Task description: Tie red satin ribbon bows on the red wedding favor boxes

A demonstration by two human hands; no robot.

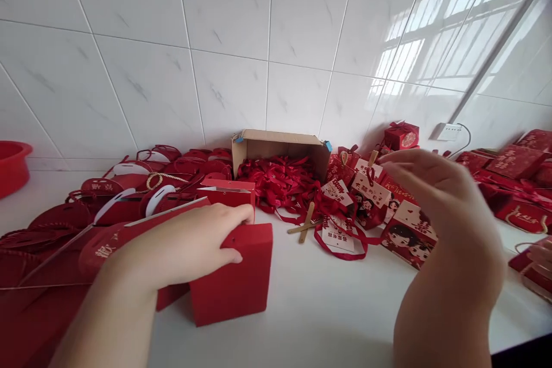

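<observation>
My left hand (207,241) grips a red cardboard box (233,284) by its top edge, the thumb on the near face and the fingers over the rim. The box stands upright on the white table (328,310). Behind it is another red box (228,190). My right hand (440,201), slightly blurred, is raised in front of printed red-and-white gift boxes (407,236), its fingers stretched to the left and apparently holding nothing. Close to its fingertips is a small wooden piece (373,157). Red ribbon and tags (338,236) lie to the left of those boxes.
A carton (280,137) full of red ribbons stands against the tiled wall. Crossed wooden sticks (307,224) lie before it. Red bags (103,187) are heaped at left near a red basin (12,167). At right are more red boxes (513,161) and another person's hand (542,257).
</observation>
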